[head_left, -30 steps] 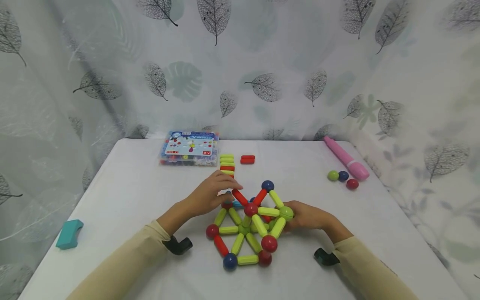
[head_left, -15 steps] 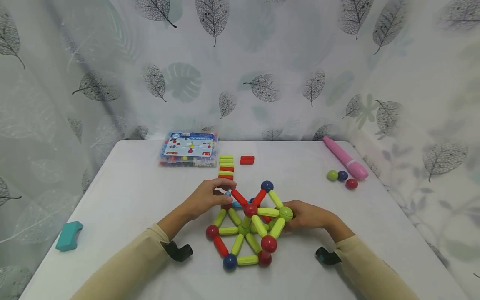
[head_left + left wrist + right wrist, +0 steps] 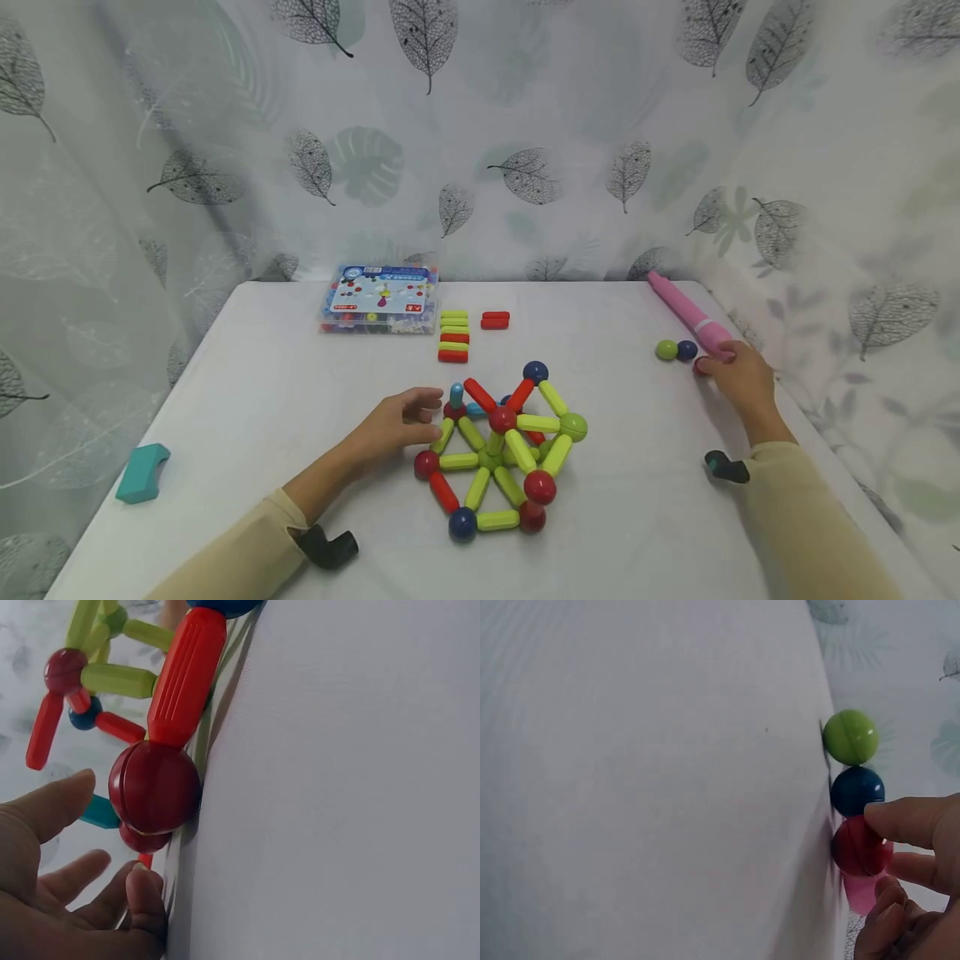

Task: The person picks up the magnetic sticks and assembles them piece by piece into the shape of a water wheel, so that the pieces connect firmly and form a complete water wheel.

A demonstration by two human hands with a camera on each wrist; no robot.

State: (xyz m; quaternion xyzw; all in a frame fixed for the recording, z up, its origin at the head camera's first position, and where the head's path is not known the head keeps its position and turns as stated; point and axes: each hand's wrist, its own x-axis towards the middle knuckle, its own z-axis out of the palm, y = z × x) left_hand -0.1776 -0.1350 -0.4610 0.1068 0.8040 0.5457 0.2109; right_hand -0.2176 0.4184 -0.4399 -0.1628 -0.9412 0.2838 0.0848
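Note:
My right hand (image 3: 742,383) is at the far right of the table, with thumb and fingers pinching a red ball (image 3: 861,847). A blue ball (image 3: 686,351) and a green ball (image 3: 666,350) sit in a row beside it. My left hand (image 3: 393,429) rests with loosely bent fingers just left of the magnetic stick-and-ball structure (image 3: 490,460), holding nothing. That structure has a flat ring of green and red sticks with coloured balls, and a raised part on its right. A short light-blue stick (image 3: 457,395) stands upright on its back-left red ball.
Loose green and red sticks (image 3: 453,337) lie in a column behind the structure, with two red sticks (image 3: 495,320) nearby. A clear parts box (image 3: 381,300) stands at the back. A pink bottle-shaped object (image 3: 690,312) lies by my right hand; a teal block (image 3: 142,472) lies far left.
My right hand has left the structure and moved right to the red ball. My left hand has drawn back from the upright blue stick, down and slightly left.

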